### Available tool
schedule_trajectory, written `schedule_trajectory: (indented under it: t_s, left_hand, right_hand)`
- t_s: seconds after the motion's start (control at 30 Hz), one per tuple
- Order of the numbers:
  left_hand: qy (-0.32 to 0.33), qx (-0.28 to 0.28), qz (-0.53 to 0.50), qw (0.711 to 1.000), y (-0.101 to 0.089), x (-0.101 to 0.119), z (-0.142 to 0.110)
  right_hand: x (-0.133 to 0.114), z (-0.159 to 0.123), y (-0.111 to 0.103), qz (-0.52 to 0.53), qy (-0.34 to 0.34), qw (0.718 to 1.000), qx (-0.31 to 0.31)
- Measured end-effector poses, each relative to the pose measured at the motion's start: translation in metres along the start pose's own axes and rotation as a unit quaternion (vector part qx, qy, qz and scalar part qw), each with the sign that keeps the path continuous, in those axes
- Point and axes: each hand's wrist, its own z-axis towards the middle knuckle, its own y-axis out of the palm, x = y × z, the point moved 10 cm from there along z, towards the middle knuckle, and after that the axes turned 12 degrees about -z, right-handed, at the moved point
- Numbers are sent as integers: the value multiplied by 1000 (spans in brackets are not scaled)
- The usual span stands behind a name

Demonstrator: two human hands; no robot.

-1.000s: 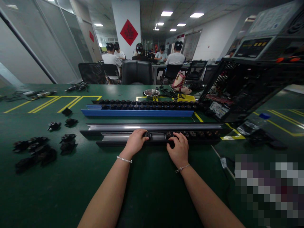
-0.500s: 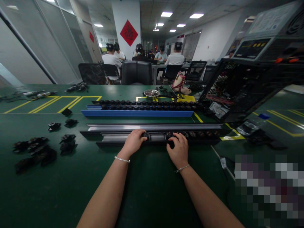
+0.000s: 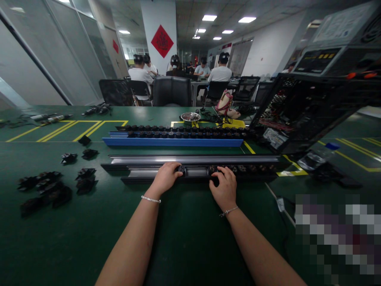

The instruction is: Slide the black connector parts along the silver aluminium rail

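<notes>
A long dark metal channel [image 3: 139, 173] lies across the green table in front of me, its inner face shiny. My left hand [image 3: 166, 176] has thumb and fingers closed around a small black module [image 3: 181, 171] seated in it. A short bare stretch of the channel separates this from another black module [image 3: 212, 170], which the curled fingers of my right hand [image 3: 224, 184] grip. Several more dark modules [image 3: 250, 169] sit in a row to the right of that hand. Just behind runs a second black channel [image 3: 190, 159], its shiny inside exposed.
Loose black parts [image 3: 47, 184] are scattered on the left. Farther back stands a blue channel [image 3: 172, 142] with rows of black modules, near a metal bowl [image 3: 190, 116]. An opened computer case [image 3: 285, 115] and a plastic bottle [image 3: 317, 158] occupy the right. People sit in the background.
My left hand has shifted slightly left with its black module, widening the bare stretch a little. My right hand stays almost in place.
</notes>
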Motion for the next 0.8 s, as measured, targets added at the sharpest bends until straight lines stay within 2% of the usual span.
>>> schedule_trajectory:
  t_s: [0.8]
  left_hand:
    - [13,-1,-19,1000,-9,-15,-1]
  right_hand:
    - [-1,0,0,-6,-4,1000,3]
